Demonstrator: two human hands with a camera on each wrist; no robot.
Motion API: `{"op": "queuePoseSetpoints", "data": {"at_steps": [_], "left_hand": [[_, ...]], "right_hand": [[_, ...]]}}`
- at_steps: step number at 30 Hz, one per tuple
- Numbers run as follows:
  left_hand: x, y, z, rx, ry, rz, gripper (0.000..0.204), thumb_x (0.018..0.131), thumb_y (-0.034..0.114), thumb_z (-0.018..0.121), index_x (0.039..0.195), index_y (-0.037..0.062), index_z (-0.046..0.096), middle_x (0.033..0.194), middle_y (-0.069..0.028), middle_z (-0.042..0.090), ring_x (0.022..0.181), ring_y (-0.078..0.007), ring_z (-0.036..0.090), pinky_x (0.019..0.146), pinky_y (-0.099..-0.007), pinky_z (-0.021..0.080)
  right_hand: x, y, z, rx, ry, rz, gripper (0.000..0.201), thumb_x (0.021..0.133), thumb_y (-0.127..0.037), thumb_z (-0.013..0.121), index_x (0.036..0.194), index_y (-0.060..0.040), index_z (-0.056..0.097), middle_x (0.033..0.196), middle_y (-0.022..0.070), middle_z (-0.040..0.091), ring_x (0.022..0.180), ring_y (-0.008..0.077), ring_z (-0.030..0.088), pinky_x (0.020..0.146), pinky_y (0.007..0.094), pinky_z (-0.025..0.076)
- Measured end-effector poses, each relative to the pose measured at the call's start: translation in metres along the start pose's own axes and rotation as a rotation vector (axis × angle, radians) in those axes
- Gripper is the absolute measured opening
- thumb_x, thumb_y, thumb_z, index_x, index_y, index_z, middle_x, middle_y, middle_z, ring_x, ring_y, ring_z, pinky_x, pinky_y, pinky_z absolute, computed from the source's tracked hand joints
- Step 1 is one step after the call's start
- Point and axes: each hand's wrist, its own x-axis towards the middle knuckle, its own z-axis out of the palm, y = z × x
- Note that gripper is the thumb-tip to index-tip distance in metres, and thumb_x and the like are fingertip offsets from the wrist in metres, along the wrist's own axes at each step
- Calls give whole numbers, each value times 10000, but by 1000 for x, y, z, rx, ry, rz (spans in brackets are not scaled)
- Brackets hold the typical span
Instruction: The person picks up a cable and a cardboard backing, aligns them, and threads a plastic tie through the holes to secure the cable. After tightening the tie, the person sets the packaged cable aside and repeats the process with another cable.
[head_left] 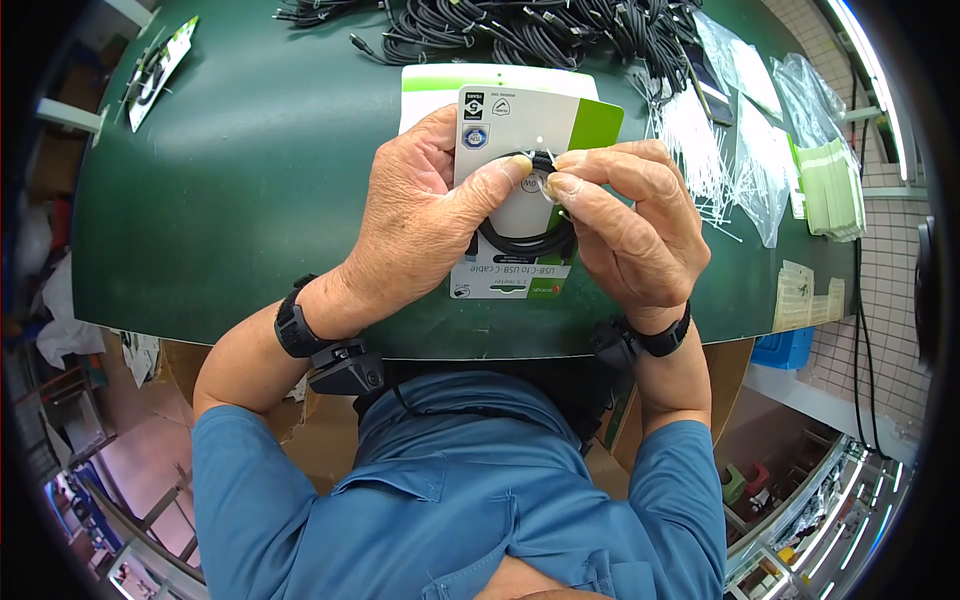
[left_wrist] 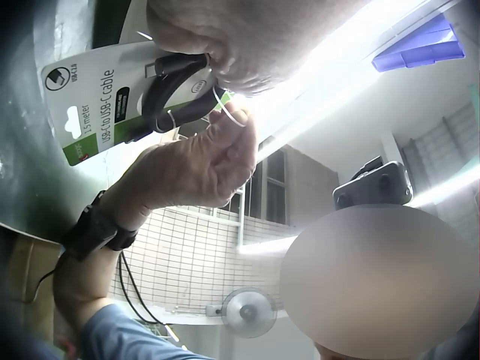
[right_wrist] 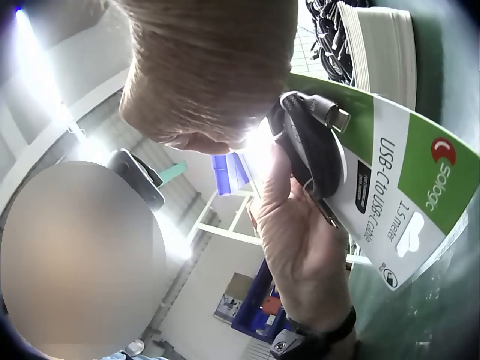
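On the green table (head_left: 250,180), black cables (head_left: 520,30) heap at twelve o'clock — white ties (head_left: 695,150) and plastic bags (head_left: 790,110) at two, another carded cable (head_left: 155,70) at ten.

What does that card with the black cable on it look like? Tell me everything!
The packaging card is white, stiff-looking card with a green corner and a green strip. Print on it reads "USB-C to USB-C Cable" and "1.5 meter". A coiled black cable lies against its face, one metal plug showing in the right wrist view. The card is lifted above the green table. The left hand grips its edge, thumb on the coil. The right hand pinches a thin white tie at the coil's top.
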Motion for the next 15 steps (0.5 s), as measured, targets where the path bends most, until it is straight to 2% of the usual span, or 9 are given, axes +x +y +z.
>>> {"op": "queuePoseSetpoints", "data": {"at_steps": [8,11,15], "left_hand": [[-1,1,1,10,-3,16,348,970,39,687,1300,-41,614,1142,-119,738,1006,-139,705,897,-293,595],[-1,2,2,18,-2,23,351,968,38,690,1302,-41,614,1142,-118,739,1007,-139,705,897,-294,595],[-2,3,1,37,-5,29,357,967,41,695,1306,-39,616,1141,-118,739,1007,-141,707,896,-294,596]], "right_hand": [[-1,2,1,19,30,-25,306,821,58,802,1097,-43,717,989,138,716,839,255,726,679,357,580],[-1,5,3,23,63,-41,424,663,57,808,1073,-39,769,1013,111,705,844,243,702,702,328,608],[-1,5,2,18,57,-37,414,674,63,808,1072,-44,771,1011,109,710,836,240,700,699,328,604]]}}
